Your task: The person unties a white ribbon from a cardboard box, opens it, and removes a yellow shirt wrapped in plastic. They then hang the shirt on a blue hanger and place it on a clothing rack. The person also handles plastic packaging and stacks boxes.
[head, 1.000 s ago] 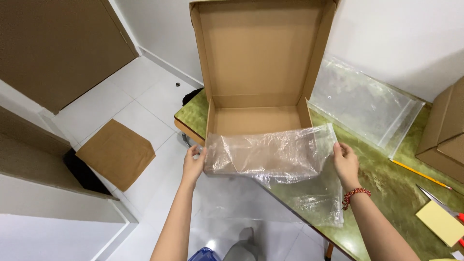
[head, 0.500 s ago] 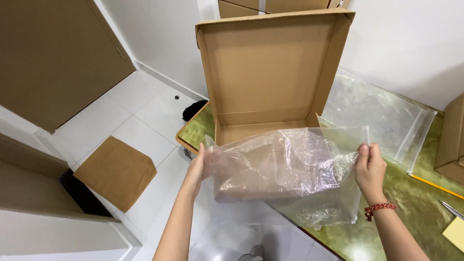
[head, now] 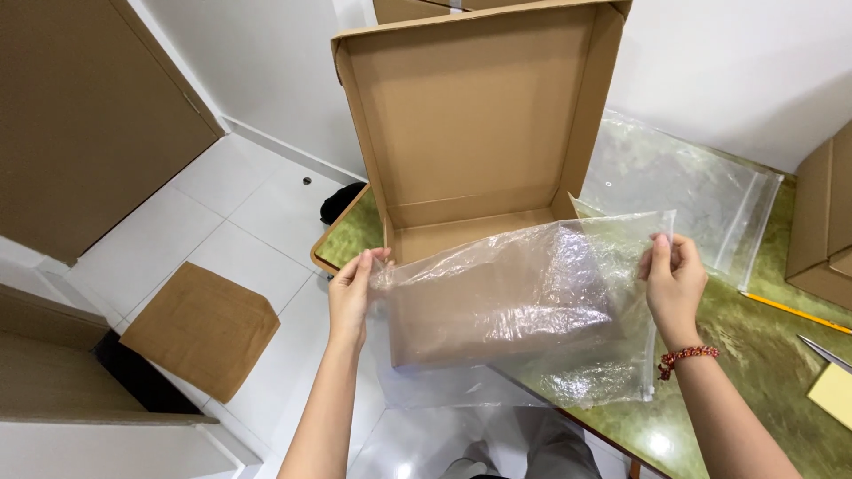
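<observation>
Both hands' fingers (head: 661, 244) pinch clear plastic bag (head: 524, 302) stretched between them, not yet inside open cardboard box (head: 470, 142) beyond.

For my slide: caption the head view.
Both hands, left hand and right hand, hold clear plastic bag before open brown cardboard box.

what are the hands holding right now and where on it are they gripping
Both hold a clear plastic bag stretched in front of the open cardboard box: left hand pinches its upper left edge, right hand its upper right corner.
</observation>
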